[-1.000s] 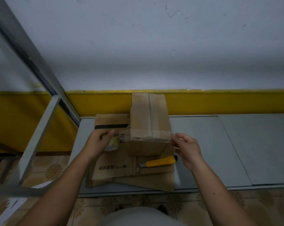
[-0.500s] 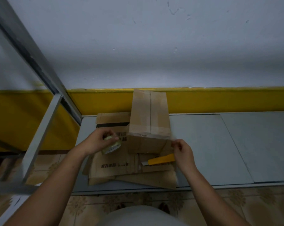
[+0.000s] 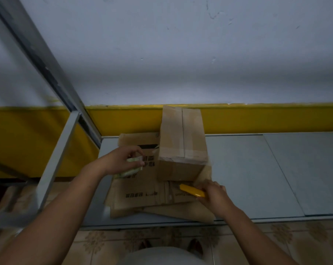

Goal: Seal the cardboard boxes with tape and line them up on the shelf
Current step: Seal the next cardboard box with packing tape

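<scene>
The grey shelf [image 3: 238, 169] is made of flat panels laid side by side. At its left end lies a stack of flattened cardboard [image 3: 142, 196], reaching the front edge. A taped box [image 3: 182, 146] stands on the stack's rear right part.

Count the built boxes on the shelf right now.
1: the box stands on flat cardboard at the left end of the shelf, by the wall. Others may sit out of frame.
</scene>
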A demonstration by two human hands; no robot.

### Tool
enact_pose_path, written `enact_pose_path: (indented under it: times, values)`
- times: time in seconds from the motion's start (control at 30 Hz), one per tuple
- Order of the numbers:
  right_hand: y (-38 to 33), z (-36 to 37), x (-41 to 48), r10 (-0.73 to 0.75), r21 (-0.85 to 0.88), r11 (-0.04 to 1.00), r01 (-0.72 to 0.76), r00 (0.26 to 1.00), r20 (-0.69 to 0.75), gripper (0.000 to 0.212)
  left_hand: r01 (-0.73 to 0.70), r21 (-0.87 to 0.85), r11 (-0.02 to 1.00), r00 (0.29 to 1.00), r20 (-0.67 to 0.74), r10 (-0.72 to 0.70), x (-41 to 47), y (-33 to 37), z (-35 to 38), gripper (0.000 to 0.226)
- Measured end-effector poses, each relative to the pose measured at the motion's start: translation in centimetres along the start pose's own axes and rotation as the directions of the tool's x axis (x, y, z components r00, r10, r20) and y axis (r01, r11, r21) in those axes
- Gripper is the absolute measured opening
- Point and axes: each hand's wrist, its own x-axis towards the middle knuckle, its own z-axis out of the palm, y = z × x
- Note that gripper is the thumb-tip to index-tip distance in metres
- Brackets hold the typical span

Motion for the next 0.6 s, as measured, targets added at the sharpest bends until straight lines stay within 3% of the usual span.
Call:
enact_pose_path:
  times: [0.13,0.33,0.4,0.6]
  values:
    - [-2.7,-1.6,-3.0,-0.092,0.305,0.949,0.084,0.996,0.011,0.020,-0.065,0.051,0.997,0.996,0.057,0.063,0.2,1.2,-1.3,0.054]
    - [-10.7,-5.5,-6.5,-0.106,0.535,0.836,0.125,0.992,-0.065,0.022,-0.162,0.142,0.976,0.972,0.196,0.133,1.0,3.8,-3.0,0.111]
    - [-12.9,-6.5,-6.5,-0.073,0.564,0.819,0.107,0.994,-0.084,0.019,-0.187,0.176,0.967,0.962,0.231,0.144,1.4,4.7,-3.5,0.114]
    - [-16.5,-7.7,-4.8,0.038,0.633,0.774,0.013,0.997,-0.068,0.018,-0.192,0.263,0.946,0.947,0.302,0.109,2.2,6.4,-4.7,0.093]
